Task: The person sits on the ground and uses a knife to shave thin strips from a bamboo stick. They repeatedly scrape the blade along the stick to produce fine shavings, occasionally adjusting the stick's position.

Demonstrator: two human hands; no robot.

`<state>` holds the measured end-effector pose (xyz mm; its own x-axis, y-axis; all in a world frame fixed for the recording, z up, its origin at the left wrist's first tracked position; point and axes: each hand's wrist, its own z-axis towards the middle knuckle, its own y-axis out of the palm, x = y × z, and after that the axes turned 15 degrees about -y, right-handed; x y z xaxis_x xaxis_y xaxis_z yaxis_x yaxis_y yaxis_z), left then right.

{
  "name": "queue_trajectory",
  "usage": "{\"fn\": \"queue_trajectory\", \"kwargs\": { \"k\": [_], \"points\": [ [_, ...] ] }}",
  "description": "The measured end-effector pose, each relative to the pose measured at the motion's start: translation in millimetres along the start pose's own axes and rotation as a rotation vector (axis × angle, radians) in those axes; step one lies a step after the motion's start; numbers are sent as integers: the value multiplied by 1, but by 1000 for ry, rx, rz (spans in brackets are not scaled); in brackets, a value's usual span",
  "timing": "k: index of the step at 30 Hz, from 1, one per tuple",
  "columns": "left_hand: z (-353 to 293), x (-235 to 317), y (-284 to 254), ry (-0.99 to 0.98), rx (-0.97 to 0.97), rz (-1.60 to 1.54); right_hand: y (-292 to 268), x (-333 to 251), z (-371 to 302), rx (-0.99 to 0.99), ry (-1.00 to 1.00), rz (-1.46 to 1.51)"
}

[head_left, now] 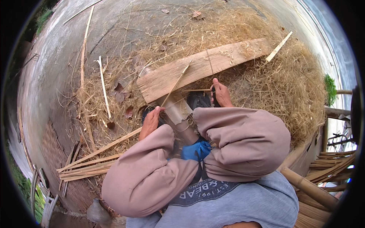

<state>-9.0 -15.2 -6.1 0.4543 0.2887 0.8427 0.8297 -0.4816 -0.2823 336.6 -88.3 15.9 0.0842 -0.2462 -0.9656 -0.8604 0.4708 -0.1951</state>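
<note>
My left hand (151, 121) pinches the lower end of a thin bamboo strip (176, 83). The strip slants up and away across the left part of a wooden board (205, 66). My right hand (222, 95) is closed around a dark handle (215, 99), just in front of the board's near edge. From this fist a narrow, straight piece (197, 90) points left; whether it is a blade or a strip I cannot tell. Under the board's left end, between my knees, runs a round post (175, 112) with a pale wrap. A blue cloth (196, 151) lies at its near end.
Curly shavings (285, 91) cover the ground to the right and beyond the board. Several long bamboo strips (89, 169) lie at my left knee. Loose pieces, one pale slat (103, 85) among them, lie farther left. Bamboo poles (310, 188) stand at the lower right.
</note>
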Motion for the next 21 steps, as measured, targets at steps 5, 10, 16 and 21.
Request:
{"fn": "queue_trajectory", "kwargs": {
  "k": [5,10,16,21],
  "points": [
    [-9,23,-3,-104,130,179,-14,7,-6,51,1,33],
    [-8,18,2,-227,-115,3,-7,1,-23,-219,-199,-596],
    [-6,10,3,-189,-96,-26,14,17,-50,-320,-484,-921],
    [-1,10,1,-219,-121,-33,15,1,-52,-370,-442,-963]
  ]
}}
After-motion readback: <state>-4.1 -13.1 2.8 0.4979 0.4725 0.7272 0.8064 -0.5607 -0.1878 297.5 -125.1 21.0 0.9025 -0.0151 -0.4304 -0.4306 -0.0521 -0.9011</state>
